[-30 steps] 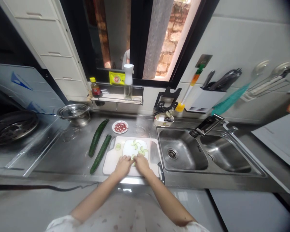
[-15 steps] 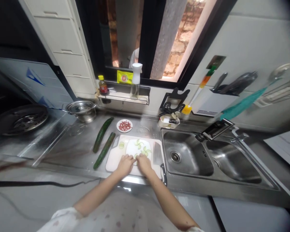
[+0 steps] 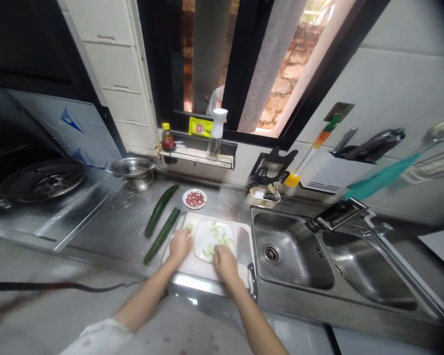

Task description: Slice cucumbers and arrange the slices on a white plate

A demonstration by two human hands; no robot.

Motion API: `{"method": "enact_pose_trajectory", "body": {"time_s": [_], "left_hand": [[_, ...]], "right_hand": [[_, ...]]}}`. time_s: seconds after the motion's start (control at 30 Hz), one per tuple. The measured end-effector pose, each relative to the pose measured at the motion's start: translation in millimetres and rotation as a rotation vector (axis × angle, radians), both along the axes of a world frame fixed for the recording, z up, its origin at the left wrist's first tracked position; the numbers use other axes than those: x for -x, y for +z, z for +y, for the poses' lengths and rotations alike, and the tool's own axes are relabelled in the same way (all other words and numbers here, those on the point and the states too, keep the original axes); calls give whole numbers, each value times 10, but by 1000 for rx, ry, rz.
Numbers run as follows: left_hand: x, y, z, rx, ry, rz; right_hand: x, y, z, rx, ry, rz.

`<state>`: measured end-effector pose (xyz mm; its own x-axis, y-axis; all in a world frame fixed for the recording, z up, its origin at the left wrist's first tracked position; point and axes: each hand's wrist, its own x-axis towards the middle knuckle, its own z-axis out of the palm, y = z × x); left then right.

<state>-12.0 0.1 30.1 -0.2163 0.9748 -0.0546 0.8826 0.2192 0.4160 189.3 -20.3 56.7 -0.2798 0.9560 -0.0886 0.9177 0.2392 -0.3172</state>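
On the counter lies a white cutting board [image 3: 203,272], bearing a white plate [image 3: 219,230] with thin green cucumber slices [image 3: 226,240] set out in small pinwheels. My left hand [image 3: 181,244] is over the board's left part, fingers curled down at a small pile of cucumber slices [image 3: 188,227], which its fingertips partly cover. At the plate's front right, my right hand [image 3: 226,264] is bent, its fingertips at the nearest pinwheel [image 3: 209,253]; whether a slice is between them is hidden. A knife [image 3: 252,281] with a black handle lies along the board's right edge.
Two whole cucumbers [image 3: 162,235] lie left of the board. Behind it stands a small dish of chopped red bits [image 3: 195,198]. A double sink [image 3: 292,251] is on the right, a steel pot [image 3: 133,173] and a wok [image 3: 44,180] on the left. A bottle rack [image 3: 196,157] hangs behind.
My left hand has moved left, from the plate's front edge to the slice pile on the board. The right hand stays at the plate; the nearest pinwheel shows more plainly. The view has shifted slightly.
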Motion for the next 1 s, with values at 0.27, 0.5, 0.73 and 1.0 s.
{"method": "enact_pose_trajectory", "body": {"time_s": [0.27, 0.5, 0.73, 1.0], "left_hand": [[150, -80, 253, 122, 134, 37], [146, -133, 287, 136, 136, 46], [129, -138, 283, 102, 158, -22], [110, -211, 280, -85, 226, -300]], "right_hand": [[-61, -37, -109, -131, -28, 178], [-99, -47, -127, -169, -42, 207], [-90, -85, -146, -179, -43, 225], [-93, -108, -162, -175, -63, 293]]}}
